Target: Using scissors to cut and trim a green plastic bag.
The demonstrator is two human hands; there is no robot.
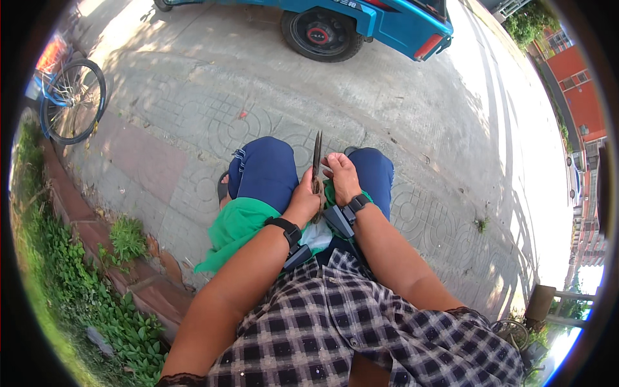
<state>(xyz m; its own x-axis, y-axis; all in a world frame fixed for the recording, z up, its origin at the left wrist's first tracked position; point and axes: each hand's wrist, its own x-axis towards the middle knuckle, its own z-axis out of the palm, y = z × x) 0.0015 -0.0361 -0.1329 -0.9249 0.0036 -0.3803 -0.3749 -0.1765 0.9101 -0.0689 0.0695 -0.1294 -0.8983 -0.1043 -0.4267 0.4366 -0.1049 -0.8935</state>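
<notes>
My left hand point(305, 197) is closed around a dark, pointed metal tool point(317, 151), apparently shears, held upright with the blades pointing away from me. Just to its right, my right hand point(343, 175) has fingertips pinched beside the blades; what they hold, if anything, is too small to make out. Both hands are over my lap, where a green cloth point(235, 232) and some white material point(316, 235) lie across my blue-trousered knees point(261, 161). I wear dark strapped devices on both wrists.
A blue cargo tricycle point(403, 29) stands on the pavement ahead. A bicycle wheel point(73, 101) is at the left, beside a brick-edged planting bed point(103, 284) with low plants. A red building point(577, 97) shows at the far right, and a metal railing at the lower right.
</notes>
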